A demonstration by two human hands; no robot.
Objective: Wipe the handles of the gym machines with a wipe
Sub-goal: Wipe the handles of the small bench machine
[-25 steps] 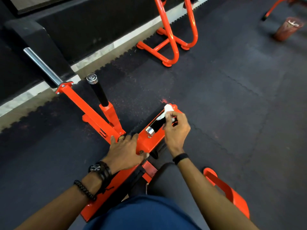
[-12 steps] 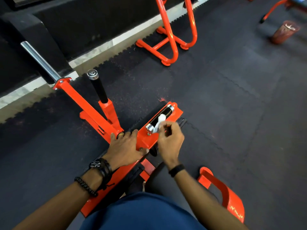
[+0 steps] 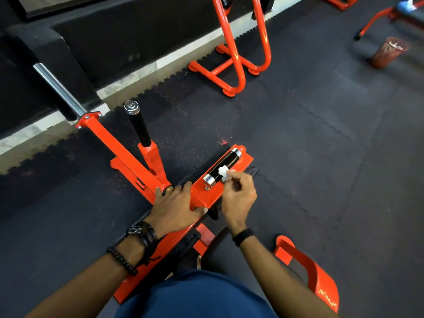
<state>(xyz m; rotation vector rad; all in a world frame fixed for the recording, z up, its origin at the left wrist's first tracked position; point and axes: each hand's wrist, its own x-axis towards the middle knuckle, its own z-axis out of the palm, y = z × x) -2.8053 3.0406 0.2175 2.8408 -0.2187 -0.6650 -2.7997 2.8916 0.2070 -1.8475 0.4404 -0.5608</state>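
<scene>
Chrome bar [image 3: 58, 88]: far left, a bare steel sleeve bolted to the end of the orange arm [image 3: 117, 149]; I am not touching it.
Upright handle [image 3: 137, 125]: left of centre and farther off, a black grip with a chrome cap, standing tilted on its orange post. Nothing on it shows whether it has been wiped, so I judge it still needs doing.
My left hand [image 3: 175, 208]: laid over the orange frame just left of the handle plate [image 3: 202, 193], fingers nearly straight and spread, thumb hooked at the near edge of the plate. It carries nothing; it only steadies the machine.
Horizontal handle [image 3: 223, 167]: centre, a short black grip between two chrome end caps, lying on the orange plate. It looks rigid and fixed, smooth enough for the cloth to slide along, so I judge firm pressure is safe.
Wipe [image 3: 223, 172]: a small white wad, soft and light, crumpled against the middle of that grip. It should bunch and slip easily, so it is best pinched by its near end with the wad kept under the fingertips.
My right hand [image 3: 238, 196]: just right of the handle, fingers curled, thumb and fingertips pinching the wipe and pressing it onto the black grip.
Rubber floor [image 3: 321, 157]: dark interlocking mats to the right.
Brown bin [image 3: 389, 52]: far right, well apart from me.
</scene>
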